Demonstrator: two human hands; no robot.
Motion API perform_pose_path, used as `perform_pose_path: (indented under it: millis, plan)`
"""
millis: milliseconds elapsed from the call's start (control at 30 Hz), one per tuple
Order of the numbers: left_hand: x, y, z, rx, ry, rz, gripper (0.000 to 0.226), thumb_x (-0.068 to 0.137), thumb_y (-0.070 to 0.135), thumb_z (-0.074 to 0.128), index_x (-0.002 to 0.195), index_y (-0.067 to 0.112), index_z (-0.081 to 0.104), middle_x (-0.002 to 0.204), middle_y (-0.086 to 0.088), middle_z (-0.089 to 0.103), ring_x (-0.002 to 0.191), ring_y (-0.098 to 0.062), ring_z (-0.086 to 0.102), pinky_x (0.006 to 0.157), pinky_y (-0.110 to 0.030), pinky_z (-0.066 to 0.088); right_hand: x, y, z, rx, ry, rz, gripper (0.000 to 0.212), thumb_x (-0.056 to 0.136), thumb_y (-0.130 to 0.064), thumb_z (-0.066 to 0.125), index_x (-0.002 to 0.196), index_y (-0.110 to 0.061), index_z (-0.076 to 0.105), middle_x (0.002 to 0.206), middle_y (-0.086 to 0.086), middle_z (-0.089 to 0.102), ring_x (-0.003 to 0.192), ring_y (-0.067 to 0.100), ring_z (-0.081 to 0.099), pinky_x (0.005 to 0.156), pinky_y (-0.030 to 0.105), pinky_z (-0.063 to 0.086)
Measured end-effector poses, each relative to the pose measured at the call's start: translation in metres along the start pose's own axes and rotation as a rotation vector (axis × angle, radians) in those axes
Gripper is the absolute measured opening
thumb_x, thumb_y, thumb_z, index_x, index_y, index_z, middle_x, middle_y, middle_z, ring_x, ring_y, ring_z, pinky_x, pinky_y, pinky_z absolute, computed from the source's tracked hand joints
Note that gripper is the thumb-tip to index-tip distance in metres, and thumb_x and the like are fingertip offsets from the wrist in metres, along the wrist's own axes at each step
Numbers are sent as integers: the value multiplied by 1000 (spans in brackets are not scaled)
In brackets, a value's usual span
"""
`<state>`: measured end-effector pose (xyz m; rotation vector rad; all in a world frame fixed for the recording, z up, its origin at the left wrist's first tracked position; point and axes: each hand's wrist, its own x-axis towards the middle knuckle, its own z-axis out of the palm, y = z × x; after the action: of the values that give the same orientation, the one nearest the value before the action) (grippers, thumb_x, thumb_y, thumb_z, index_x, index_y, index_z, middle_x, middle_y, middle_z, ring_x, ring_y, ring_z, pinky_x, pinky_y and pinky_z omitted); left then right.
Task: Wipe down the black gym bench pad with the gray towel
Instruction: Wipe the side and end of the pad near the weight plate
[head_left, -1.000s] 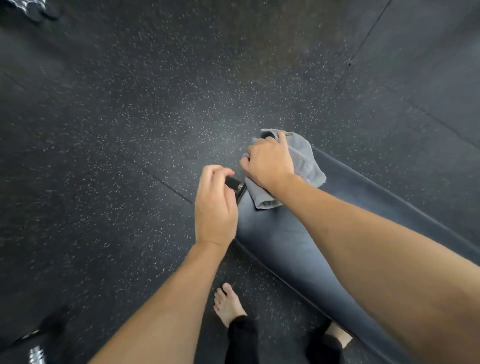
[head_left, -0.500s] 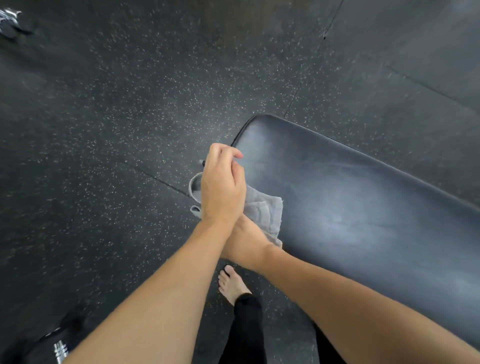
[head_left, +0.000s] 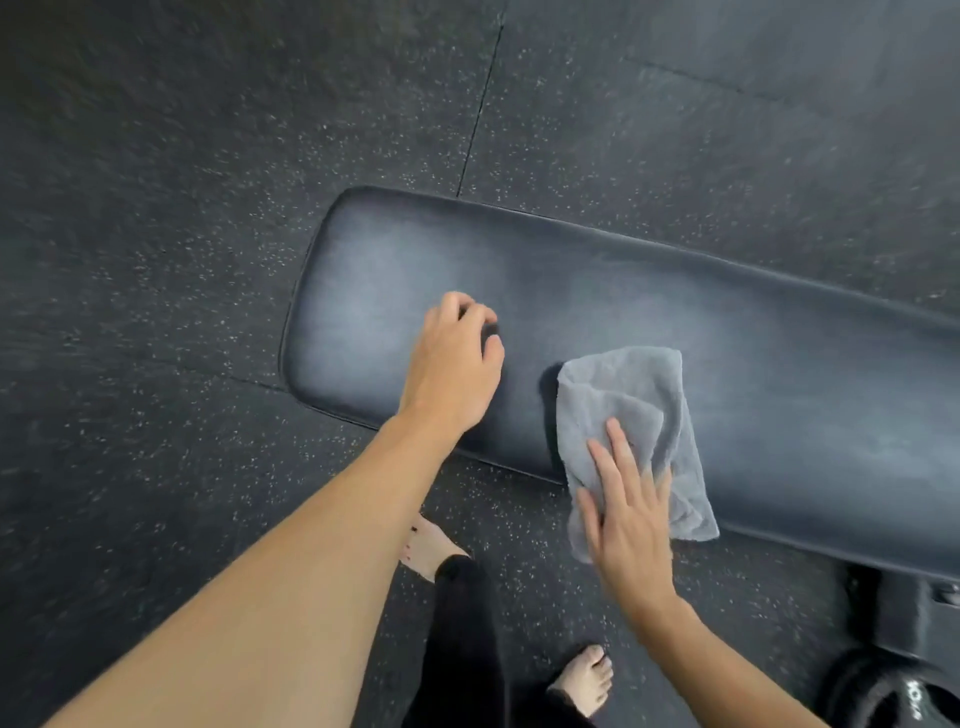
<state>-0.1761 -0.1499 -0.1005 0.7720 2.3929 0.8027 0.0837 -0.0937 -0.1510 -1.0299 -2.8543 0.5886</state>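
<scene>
The black gym bench pad (head_left: 779, 374) runs from the middle left to the right edge, its rounded end on the left. A folded gray towel (head_left: 623, 389) lies on the pad's near edge and hangs a little over it. My right hand (head_left: 628, 525) lies flat on the towel's lower half with fingers spread, pressing it to the pad. My left hand (head_left: 452, 374) hovers over the pad near its left end. Its fingers are curled around a small dark object (head_left: 490, 331) that is mostly hidden.
Speckled black rubber floor tiles (head_left: 208, 156) surround the bench. My bare feet (head_left: 426, 545) stand close to the pad's near side. The bench's dark frame (head_left: 904, 613) and a dark item with white lettering (head_left: 893, 696) sit at the lower right.
The view has swung right, showing the pad's whole top. My right hand has carried the towel from the pad's left end to its near edge, farther right. My left hand now sits over the pad.
</scene>
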Motion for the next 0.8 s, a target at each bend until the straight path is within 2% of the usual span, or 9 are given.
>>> perform_pose_path:
  millis: [67,133,200,300,400,533,633,700,800]
  plan:
    - [-6,16,23,88,-46,49,30,99,20,50,125,13,62,142,-5,47,133,-25,40,109,-40,34,-20,13,4,-84,-32,-136,61,95,-13,67,149,-18,40,167,3,30,152,27,30,122,62,19]
    - [-15,37,46,194,-139,79,39,100,26,47,137,19,55,156,-5,36,146,-28,25,116,-50,25,-18,28,2,-140,-31,-207,70,85,-3,77,145,-18,44,166,3,32,149,28,34,119,58,26]
    - [-23,60,70,244,-297,72,48,103,37,40,150,28,42,168,0,14,155,-31,-1,120,-62,7,-3,37,-5,-200,3,-253,67,83,-11,79,142,-17,47,164,5,36,149,29,37,117,54,31]
    - [-26,92,97,225,-424,-24,64,100,63,34,159,40,21,170,8,-12,151,-33,-29,117,-67,-13,29,37,-3,-225,22,-311,83,68,-29,87,142,-13,51,148,12,57,143,38,46,118,61,32]
    - [-24,115,111,264,-388,-132,77,94,75,31,160,38,16,170,5,-15,151,-39,-27,117,-67,-11,39,30,2,-189,75,-342,93,48,-28,97,133,-9,64,134,14,67,132,45,56,115,61,24]
    - [-29,134,120,418,-379,-90,75,96,70,33,160,34,19,170,-2,-5,154,-40,-9,120,-64,-3,14,67,-11,-155,102,-333,91,70,-14,88,151,-12,46,156,10,49,147,36,41,123,52,23]
    - [-36,159,143,379,-451,11,79,92,70,46,157,31,26,170,-2,-2,154,-40,-4,120,-64,7,-14,131,-34,-233,108,-252,92,80,-6,78,160,-14,32,166,7,31,154,31,28,125,50,25]
    - [-42,184,167,365,-610,39,101,82,73,61,161,34,12,169,0,-19,151,-41,-22,120,-67,1,-32,185,-58,-294,116,-196,99,77,-6,81,161,-13,28,168,6,26,155,32,27,126,50,22]
    - [-49,199,194,597,-803,73,150,55,73,82,153,39,-26,151,-9,-53,137,-49,-45,111,-74,-12,-52,253,-90,-310,55,-65,117,66,-15,91,162,-14,24,170,4,20,156,31,23,128,46,7]
